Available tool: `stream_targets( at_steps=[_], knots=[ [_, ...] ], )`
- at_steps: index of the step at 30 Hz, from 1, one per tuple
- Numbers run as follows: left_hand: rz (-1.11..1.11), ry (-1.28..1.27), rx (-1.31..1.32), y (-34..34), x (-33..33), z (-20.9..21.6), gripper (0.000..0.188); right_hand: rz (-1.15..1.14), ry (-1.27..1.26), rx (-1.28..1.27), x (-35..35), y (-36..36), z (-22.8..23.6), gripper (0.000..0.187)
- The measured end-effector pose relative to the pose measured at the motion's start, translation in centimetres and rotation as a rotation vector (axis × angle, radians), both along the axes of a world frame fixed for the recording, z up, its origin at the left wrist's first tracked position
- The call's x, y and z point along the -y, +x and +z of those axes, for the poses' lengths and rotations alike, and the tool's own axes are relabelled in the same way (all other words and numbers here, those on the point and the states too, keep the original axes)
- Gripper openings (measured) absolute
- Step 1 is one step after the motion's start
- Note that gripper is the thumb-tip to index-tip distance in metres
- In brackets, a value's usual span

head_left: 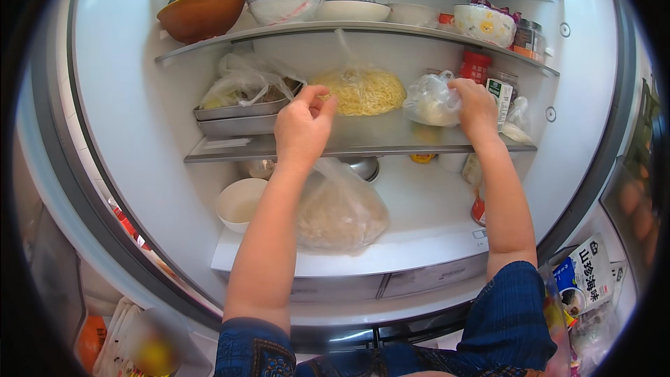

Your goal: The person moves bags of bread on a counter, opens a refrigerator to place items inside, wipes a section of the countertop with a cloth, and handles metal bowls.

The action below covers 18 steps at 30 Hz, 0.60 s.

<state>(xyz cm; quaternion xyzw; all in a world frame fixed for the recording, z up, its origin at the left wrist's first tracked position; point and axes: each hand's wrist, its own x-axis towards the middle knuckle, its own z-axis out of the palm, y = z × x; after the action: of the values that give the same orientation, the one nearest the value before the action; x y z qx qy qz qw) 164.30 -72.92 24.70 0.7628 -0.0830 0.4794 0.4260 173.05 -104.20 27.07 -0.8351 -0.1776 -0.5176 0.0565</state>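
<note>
I am reaching into an open fridge with both hands at the middle shelf [363, 141]. My left hand [301, 126] has its fingers pinched on the left edge of a clear bag of yellow noodles [363, 92] that lies on that shelf. My right hand [476, 106] grips a small clear plastic bag with white contents [429, 101], just right of the noodles. Under my left wrist, on the lower shelf, rests a larger clear bag of pale food [342, 213].
Stacked metal trays [237, 119] with a plastic bag on top fill the shelf's left end; jars and a small carton [499, 94] stand at its right. Bowls [202, 14] line the top shelf. A white bowl [241, 202] sits lower left. Packets [583, 283] fill the right door.
</note>
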Motion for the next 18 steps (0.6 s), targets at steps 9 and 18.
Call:
stream_targets(
  at_steps=[9,18],
  knots=[
    [0.049,0.04,0.027,0.4,-0.3,-0.1,0.027,-0.11,-0.042,-0.039,-1.4,-1.1,-1.8,0.053],
    [-0.011,-0.234,0.127,0.7,-0.7,-0.2,0.022,0.008,0.025,0.103,0.2,-0.8,-1.6,0.058]
  ],
)
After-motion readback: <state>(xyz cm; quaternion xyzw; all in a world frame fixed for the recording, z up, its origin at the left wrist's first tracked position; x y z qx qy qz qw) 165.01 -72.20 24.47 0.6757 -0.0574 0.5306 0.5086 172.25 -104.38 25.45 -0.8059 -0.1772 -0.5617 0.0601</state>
